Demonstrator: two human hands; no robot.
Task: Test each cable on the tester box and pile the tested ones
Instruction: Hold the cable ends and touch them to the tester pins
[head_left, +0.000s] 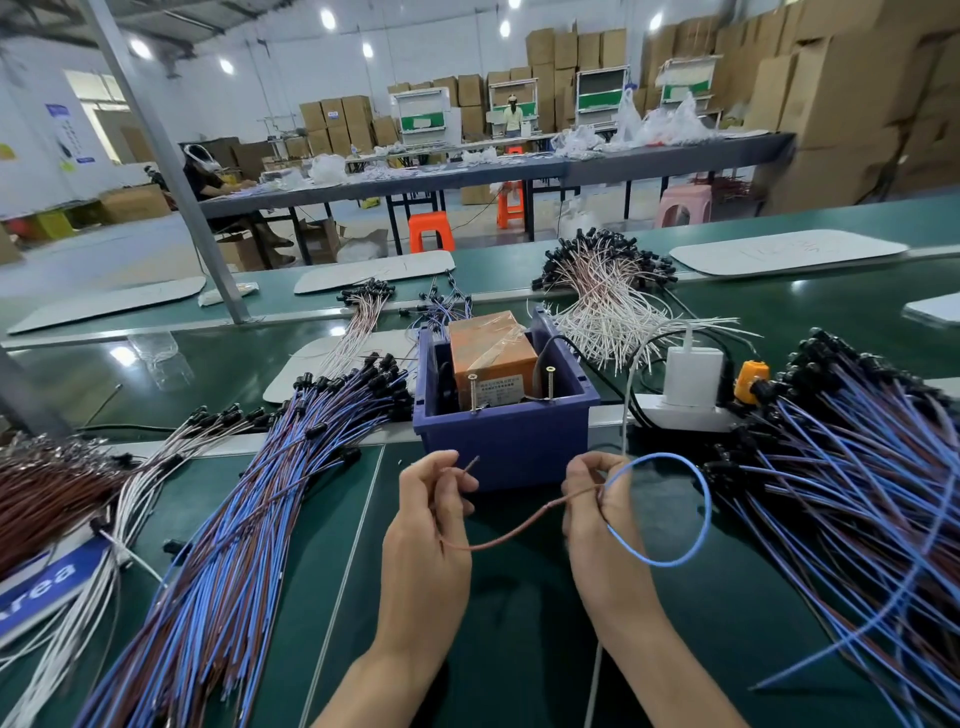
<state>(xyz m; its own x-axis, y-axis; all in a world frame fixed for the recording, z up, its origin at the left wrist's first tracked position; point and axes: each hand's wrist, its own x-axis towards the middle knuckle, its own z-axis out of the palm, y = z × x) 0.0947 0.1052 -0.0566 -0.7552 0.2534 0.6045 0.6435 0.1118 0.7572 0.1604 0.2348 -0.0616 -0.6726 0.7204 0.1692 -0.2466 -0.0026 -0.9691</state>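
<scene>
Pinches the cable's (708, 509) brown end in the left hand (431, 525), grips its blue loop in the right hand (597, 506), seemingly just short of the box (506, 444).

We cannot read the tiny words on the label (493, 393) of the orange box (491, 353). The bin (504, 447) hides the box's lower part. The sign (47, 587) is cut off by the left edge, so we see only part of a word. The left pile (249, 519) runs past the bottom edge, and the right pile (857, 493) runs past the bottom and right edges. The brown pile (47, 488) is cut by the left edge. The right hand (597, 509) hides part of the cable (514, 532). The cable's tip by the left hand (431, 525) is blurry.
</scene>
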